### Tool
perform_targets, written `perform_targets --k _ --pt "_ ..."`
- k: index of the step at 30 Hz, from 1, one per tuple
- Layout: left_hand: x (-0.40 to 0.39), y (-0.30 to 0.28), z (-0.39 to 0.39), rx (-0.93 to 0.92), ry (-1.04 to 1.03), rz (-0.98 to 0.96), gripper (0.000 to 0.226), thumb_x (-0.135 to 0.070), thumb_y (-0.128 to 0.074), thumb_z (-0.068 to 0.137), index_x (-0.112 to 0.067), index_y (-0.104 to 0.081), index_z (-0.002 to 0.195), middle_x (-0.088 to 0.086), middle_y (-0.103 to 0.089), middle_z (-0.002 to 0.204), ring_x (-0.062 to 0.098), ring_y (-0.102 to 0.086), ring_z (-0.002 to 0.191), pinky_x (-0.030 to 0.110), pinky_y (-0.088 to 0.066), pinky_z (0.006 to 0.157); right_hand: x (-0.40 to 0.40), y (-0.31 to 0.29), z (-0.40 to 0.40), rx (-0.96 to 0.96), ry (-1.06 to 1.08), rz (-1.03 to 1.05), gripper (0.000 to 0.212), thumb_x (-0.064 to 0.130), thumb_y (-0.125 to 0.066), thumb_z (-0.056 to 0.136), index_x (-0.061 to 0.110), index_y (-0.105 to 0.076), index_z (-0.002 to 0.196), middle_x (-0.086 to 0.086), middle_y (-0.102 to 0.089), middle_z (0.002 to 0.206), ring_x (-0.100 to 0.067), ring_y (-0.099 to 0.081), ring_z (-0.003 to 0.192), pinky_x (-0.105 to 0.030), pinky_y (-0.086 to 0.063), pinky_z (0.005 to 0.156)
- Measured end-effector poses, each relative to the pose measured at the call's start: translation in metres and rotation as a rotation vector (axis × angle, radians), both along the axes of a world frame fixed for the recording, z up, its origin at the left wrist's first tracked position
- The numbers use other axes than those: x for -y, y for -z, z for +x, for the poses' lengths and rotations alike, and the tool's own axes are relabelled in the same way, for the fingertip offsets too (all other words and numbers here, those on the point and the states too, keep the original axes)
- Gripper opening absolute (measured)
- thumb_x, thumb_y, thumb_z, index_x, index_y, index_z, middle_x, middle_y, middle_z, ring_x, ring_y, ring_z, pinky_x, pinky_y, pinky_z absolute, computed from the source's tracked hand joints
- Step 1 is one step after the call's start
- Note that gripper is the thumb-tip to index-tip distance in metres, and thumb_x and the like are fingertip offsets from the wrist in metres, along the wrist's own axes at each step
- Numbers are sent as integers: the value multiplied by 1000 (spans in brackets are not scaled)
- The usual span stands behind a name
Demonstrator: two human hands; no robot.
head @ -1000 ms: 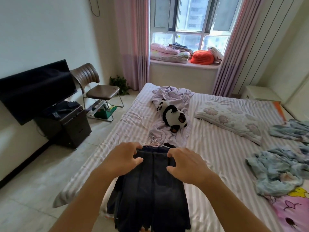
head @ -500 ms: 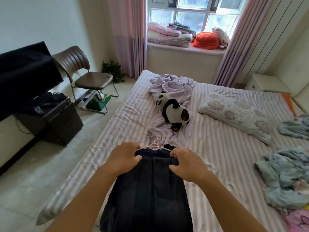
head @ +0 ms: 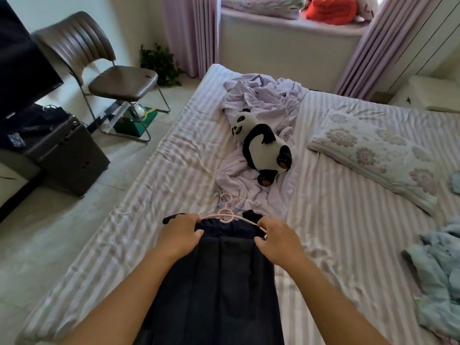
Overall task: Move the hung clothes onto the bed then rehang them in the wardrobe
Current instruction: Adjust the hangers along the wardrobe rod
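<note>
ITEM 1: dark navy pleated fabric garment (head: 219, 282), prob. a skirt, on a thin pale-pink plastic hanger (head: 227, 216). Loc: lies flat on the striped lilac-and-white bed sheet (head: 336, 220), near edge of bed, waistband toward the room, hem toward the person & cut off at frame bottom. Hanger hook points away, just short of the crumpled lilac cloth (head: 261, 105).

GRIP: left hand (head: 180, 234) curled over the waistband's left end, fingers on fabric & hanger arm; right hand (head: 278, 239) curled likewise at the right end, pink arm running under its fingers. Both pinch cloth + hanger together, as far as visible. Thumbs part hidden.

HANDLING (est.): soft, limp, light-to-medium wt; pleats will sag & shift if lifted by cloth alone. Hanger stiff but thin, may flex. Fabric not slippery-looking; could slide off the arms if tilted. Best hold: hanger shoulders or hook, w/ waistband pinched against it. Not fragile.

NEARBY: black-and-white panda plush toy (head: 261, 145) on the lilac cloth; floral-print pillow (head: 373, 150) to the right; pale-blue crumpled clothes (head: 438, 277) at right edge.

UNCLEAR: wardrobe not in view. Clips on hanger, if any, hidden by hands. A 2nd thin hanger seems to lie under the pink hook; can't confirm. Small dark bits beside each hand: straps or ties, can't tell.
</note>
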State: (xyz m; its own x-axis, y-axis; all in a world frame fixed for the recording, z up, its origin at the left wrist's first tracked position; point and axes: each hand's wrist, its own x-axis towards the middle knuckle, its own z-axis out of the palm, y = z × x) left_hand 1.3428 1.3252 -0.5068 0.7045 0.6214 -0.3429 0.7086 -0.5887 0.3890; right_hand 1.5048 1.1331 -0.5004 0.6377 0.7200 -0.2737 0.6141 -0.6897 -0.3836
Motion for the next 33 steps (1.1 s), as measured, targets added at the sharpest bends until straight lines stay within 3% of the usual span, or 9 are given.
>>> perform_targets --k 5,13,18,25,29,33 --pt "-31 70 25 -88 21 -38 37 -33 -59 92 -24 -58 128 2 -66 118 25 -63 105 36 -51 82 -27 71 39 -71 50 -58 33 31 -62 84 24 -59 117 0 -65 102 -21 -61 89 -30 -46 69" --pt "-71 172 50 -169 -29 -77 37 -27 -60 91 -24 -55 127 6 -66 117 31 -61 108 40 -52 86 -50 187 79 -170 132 -117 38 27 -63 88 20 -56 125 -4 -64 112 -26 -60 103 -36 -50 82" --pt "-82 216 63 -164 -56 -85 50 -25 -68 86 -21 -50 133 4 -59 127 30 -57 113 44 -51 88 -60 240 95 -268 149 -188 76 38 -71 84 17 -37 149 -5 -47 146 -28 -46 131 -41 -40 108" --pt "-87 251 65 -202 -60 -78 58 -30 -69 87 -19 -45 140 4 -51 133 25 -52 119 39 -48 91 -70 278 104 -196 88 -333 91 51 -71 78 19 -28 151 -8 -37 146 -34 -40 131 -43 -34 112" --pt "-88 259 67 -250 -55 -35 57 -31 -68 89 -19 -45 140 5 -49 133 27 -48 120 41 -45 95 -77 281 107 -187 125 -314 77 48 -78 72 22 -42 134 -8 -45 130 -33 -46 120 -42 -40 104" --pt "-97 254 70 -137 -179 -50 25 -28 -61 94 -17 -63 116 8 -56 111 30 -52 104 45 -48 80 -72 275 119 -328 255 -180 46 42 -83 70 21 -56 101 -3 -56 104 -25 -56 97 -35 -46 81"
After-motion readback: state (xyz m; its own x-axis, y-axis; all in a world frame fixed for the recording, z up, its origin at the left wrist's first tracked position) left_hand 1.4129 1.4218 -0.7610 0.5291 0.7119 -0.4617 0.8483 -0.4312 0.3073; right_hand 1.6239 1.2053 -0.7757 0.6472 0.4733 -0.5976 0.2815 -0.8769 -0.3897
